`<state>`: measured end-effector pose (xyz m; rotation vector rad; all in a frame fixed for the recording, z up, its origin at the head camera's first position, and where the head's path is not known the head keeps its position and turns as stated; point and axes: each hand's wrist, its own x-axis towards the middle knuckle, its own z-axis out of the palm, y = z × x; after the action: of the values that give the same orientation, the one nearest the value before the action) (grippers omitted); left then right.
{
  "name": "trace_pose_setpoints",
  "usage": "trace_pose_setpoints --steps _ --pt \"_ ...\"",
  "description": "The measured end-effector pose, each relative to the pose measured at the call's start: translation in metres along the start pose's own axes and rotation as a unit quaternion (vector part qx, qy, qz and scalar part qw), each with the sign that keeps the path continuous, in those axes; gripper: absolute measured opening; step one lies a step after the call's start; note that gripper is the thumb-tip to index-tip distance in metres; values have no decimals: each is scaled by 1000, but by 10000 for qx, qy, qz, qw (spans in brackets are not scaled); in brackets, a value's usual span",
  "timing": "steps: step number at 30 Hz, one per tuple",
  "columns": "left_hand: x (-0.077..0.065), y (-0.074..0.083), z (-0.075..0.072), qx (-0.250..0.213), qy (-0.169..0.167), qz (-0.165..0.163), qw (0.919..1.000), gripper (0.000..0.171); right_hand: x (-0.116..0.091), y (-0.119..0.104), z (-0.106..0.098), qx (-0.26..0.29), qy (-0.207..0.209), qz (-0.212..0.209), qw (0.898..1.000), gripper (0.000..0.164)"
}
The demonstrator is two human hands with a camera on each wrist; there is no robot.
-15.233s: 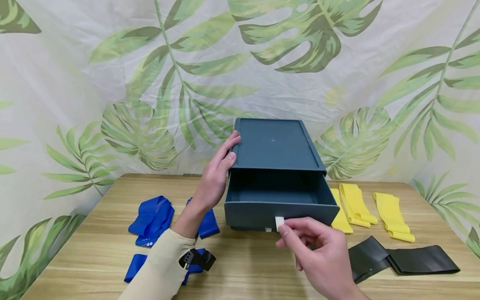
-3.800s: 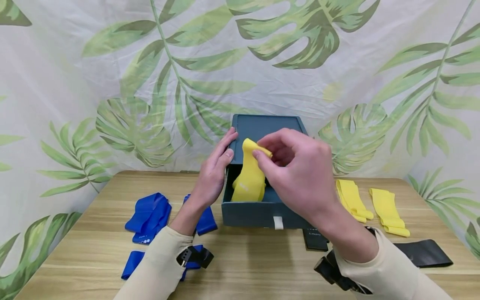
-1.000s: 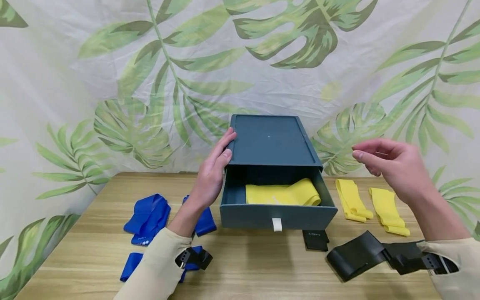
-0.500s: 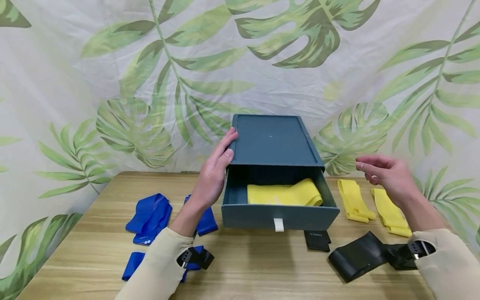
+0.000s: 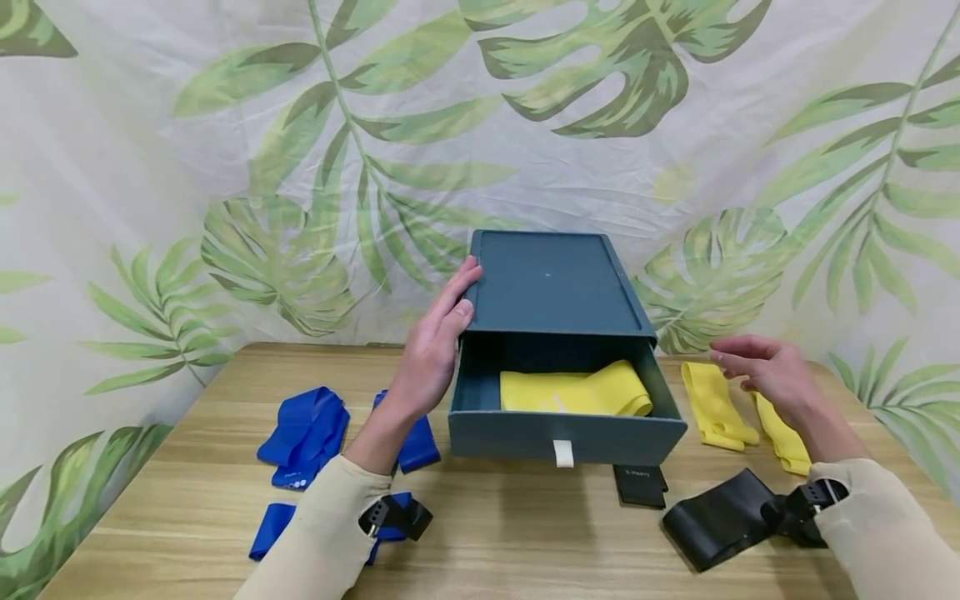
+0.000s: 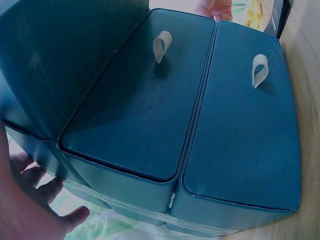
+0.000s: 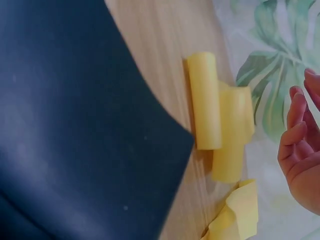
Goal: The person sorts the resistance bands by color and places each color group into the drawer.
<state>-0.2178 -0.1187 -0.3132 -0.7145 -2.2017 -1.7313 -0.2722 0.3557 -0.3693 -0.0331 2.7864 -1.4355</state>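
A dark blue-green drawer cabinet (image 5: 555, 292) stands on the table, its top drawer (image 5: 510, 435) pulled out. Inside that drawer lies a folded yellow resistance band (image 5: 573, 393). My left hand (image 5: 429, 358) rests against the cabinet's left side, fingers fairly straight. The left wrist view shows two closed lower drawers (image 6: 135, 100) with whitish loop tabs. My right hand (image 5: 776, 379) hovers above two yellow resistance bands (image 5: 711, 408) at the table's right, fingers loosely bent and holding nothing. In the right wrist view, this hand (image 7: 302, 150) is apart from the yellow bands (image 7: 205, 105).
Several blue bands (image 5: 303, 433) lie on the left of the table, partly behind my left forearm. A black band (image 5: 720, 518) lies at the front right, and a folded black one (image 5: 639, 485) sits below the open drawer. A leaf-print cloth (image 5: 420, 167) hangs behind.
The drawer was bare at first; my right hand then held a yellow band over it, and that band now lies inside. In the last second my right hand has lowered toward the yellow bands.
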Motion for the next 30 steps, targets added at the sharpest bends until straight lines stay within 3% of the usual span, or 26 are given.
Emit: trace_pose_setpoints --steps 18,30 --pt "1 2 1 42 -2 13 10000 54 13 15 0 -684 -417 398 9960 61" --pt "-1 0 1 65 51 4 10000 54 23 26 7 -774 -755 525 9928 63"
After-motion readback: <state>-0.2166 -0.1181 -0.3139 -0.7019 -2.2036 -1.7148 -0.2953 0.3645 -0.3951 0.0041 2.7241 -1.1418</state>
